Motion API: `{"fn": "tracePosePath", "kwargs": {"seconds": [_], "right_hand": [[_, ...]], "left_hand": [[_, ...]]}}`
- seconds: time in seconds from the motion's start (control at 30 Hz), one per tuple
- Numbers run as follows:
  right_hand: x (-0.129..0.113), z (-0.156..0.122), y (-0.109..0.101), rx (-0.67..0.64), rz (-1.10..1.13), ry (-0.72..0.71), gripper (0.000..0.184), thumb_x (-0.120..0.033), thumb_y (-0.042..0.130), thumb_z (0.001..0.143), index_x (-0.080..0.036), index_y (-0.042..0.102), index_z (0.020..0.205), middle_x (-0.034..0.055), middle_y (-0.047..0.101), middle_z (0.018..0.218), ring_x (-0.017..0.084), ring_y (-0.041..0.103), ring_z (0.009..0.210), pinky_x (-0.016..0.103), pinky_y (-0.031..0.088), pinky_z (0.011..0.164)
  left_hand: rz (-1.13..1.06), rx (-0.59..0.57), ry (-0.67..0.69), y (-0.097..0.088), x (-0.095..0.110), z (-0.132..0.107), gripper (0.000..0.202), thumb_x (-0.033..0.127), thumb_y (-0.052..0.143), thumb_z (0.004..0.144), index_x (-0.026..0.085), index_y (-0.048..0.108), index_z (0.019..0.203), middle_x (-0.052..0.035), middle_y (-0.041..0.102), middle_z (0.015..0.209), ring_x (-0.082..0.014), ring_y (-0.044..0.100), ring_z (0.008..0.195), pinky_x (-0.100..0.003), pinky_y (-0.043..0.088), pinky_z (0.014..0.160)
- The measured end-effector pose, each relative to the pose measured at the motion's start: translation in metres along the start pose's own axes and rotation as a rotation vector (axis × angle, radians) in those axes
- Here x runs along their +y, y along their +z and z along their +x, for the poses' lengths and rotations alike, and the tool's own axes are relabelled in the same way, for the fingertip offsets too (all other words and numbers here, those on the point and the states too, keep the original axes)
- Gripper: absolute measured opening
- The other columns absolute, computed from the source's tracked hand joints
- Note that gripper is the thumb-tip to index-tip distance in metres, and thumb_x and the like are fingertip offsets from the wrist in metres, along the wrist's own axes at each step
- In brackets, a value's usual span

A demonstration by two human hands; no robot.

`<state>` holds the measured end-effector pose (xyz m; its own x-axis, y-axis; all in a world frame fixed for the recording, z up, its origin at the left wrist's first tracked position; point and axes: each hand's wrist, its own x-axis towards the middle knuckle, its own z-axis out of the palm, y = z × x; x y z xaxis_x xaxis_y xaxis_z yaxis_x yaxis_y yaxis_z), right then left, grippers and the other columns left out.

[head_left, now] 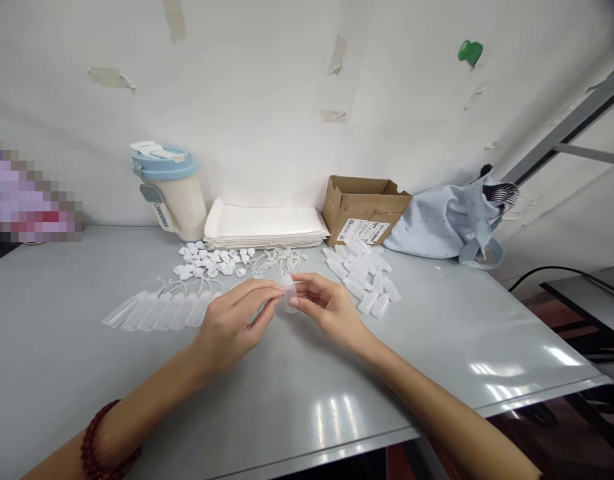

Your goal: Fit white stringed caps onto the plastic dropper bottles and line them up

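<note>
- Head view: the left hand [237,320] and the right hand [327,308] are meeting over the middle of the glossy grey tabletop [437,347]. Both are pinching one small translucent plastic bottle [289,293] by the fingertips, just above the surface.
- Only thumbs and forefingers seem to be gripping. As I judge it, the smooth bottle could be slipping free if one hand is squeezing harder than the other.
- At nine o'clock from the hands, a row of translucent plastic bottles [157,311] is lying side by side. The left forearm is passing near it, so a careless sweep could be scattering that row.
- At twelve o'clock, a tangle of thin white cords [281,260] is lying just beyond the fingertips and could be snagging a finger.
- At eleven o'clock, a heap of small white plastic caps [211,260] is sitting loose and would be easy to knock about.
- At two o'clock, a loose pile of translucent bottles [367,280] is resting near the right hand. They are rounded and lying on a slick surface, so a nudge could be sending them rolling.
- Farther out, all well apart from the hands, are:
  - a cream tumbler with a blue lid [174,193], at eleven o'clock
  - a stack of white padded envelopes [267,227], at twelve o'clock
  - an open brown cardboard box [364,207], at one o'clock
  - a pale blue cloth bag [447,223], at two o'clock
</note>
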<state>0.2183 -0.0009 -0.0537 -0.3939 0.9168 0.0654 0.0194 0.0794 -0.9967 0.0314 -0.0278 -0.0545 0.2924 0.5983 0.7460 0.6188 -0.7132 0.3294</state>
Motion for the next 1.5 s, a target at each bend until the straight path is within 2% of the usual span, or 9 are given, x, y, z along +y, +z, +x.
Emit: {"fn": "tracePosePath", "kwargs": {"seconds": [0.17,0.3,0.4,0.87,1.0,1.1,1.3,1.4,1.5], "right_hand": [[-0.002,0.002,-0.002,-0.133,0.253,0.053,0.034,-0.029,0.071,0.076,-0.02,0.06,0.107,0.0025,0.071,0.086,0.014,0.064,0.074,0.032,0.049,0.076],[-0.005,0.004,-0.004,-0.207,0.427,0.165,0.036,-0.03,0.071,0.077,-0.018,0.061,0.109,0.0073,0.073,0.094,0.017,0.067,0.081,0.033,0.048,0.08],[-0.007,0.004,-0.005,-0.229,0.523,0.227,0.035,-0.025,0.072,0.076,-0.017,0.061,0.109,0.0078,0.073,0.095,0.018,0.068,0.083,0.031,0.048,0.08],[0.003,0.004,-0.001,-0.316,0.637,0.299,0.033,-0.023,0.073,0.075,-0.016,0.063,0.106,0.0085,0.072,0.094,0.016,0.068,0.078,0.03,0.049,0.079],[0.004,0.004,0.0,-0.341,0.508,0.264,0.033,-0.03,0.07,0.078,-0.016,0.064,0.107,0.0094,0.072,0.098,0.019,0.068,0.086,0.035,0.049,0.086],[0.007,0.003,0.003,-0.326,0.289,0.163,0.03,-0.031,0.064,0.083,-0.017,0.063,0.11,0.0082,0.071,0.103,0.018,0.065,0.091,0.035,0.048,0.087],[0.015,-0.003,0.011,-0.131,-0.299,-0.05,0.035,-0.021,0.056,0.086,-0.018,0.054,0.121,0.0105,0.063,0.116,0.019,0.061,0.098,0.035,0.05,0.081],[0.016,-0.004,0.012,-0.156,-0.441,-0.143,0.035,-0.021,0.056,0.086,-0.016,0.053,0.12,0.0122,0.061,0.116,0.02,0.06,0.099,0.035,0.051,0.08],[0.017,-0.005,0.013,-0.194,-0.558,-0.222,0.036,-0.022,0.057,0.087,-0.014,0.051,0.122,0.0146,0.06,0.117,0.023,0.058,0.103,0.039,0.05,0.086]], "left_hand": [[-0.034,-0.056,-0.126,-0.002,0.004,0.004,0.015,0.018,0.051,0.089,0.019,0.06,0.102,-0.007,0.068,0.099,-0.0193,0.065,0.093,-0.032,0.054,0.082],[-0.06,-0.19,-0.123,-0.003,0.004,0.004,0.035,0.032,0.056,0.089,0.02,0.051,0.121,-0.0106,0.062,0.113,-0.0252,0.058,0.107,-0.04,0.051,0.088],[-0.023,-0.231,-0.119,-0.002,0.002,0.001,0.051,0.038,0.063,0.085,0.022,0.044,0.129,-0.0121,0.056,0.119,-0.0282,0.052,0.114,-0.045,0.049,0.092],[-0.03,-0.222,-0.108,-0.005,-0.001,0.005,0.046,0.033,0.068,0.08,0.022,0.047,0.12,-0.0104,0.057,0.114,-0.0285,0.049,0.112,-0.046,0.046,0.093],[-0.008,-0.296,-0.077,-0.008,-0.007,0.006,0.042,0.028,0.067,0.078,0.021,0.049,0.116,-0.009,0.058,0.112,-0.028,0.048,0.111,-0.045,0.045,0.093],[0.033,-0.372,-0.039,-0.012,-0.012,0.006,0.039,0.023,0.063,0.077,0.02,0.051,0.115,-0.0091,0.059,0.11,-0.028,0.048,0.11,-0.044,0.046,0.092],[0.12,-0.477,0.012,-0.016,-0.02,0.002,0.034,0.021,0.062,0.074,0.017,0.057,0.107,-0.0092,0.061,0.107,-0.0295,0.048,0.11,-0.043,0.044,0.092],[0.166,-0.507,-0.004,-0.015,-0.023,-0.001,0.031,0.023,0.062,0.074,0.017,0.058,0.103,-0.009,0.061,0.105,-0.0308,0.047,0.111,-0.045,0.043,0.091],[0.177,-0.538,-0.026,-0.014,-0.026,-0.002,0.028,0.026,0.062,0.074,0.017,0.058,0.101,-0.0088,0.061,0.102,-0.0317,0.046,0.111,-0.046,0.042,0.089]]}}
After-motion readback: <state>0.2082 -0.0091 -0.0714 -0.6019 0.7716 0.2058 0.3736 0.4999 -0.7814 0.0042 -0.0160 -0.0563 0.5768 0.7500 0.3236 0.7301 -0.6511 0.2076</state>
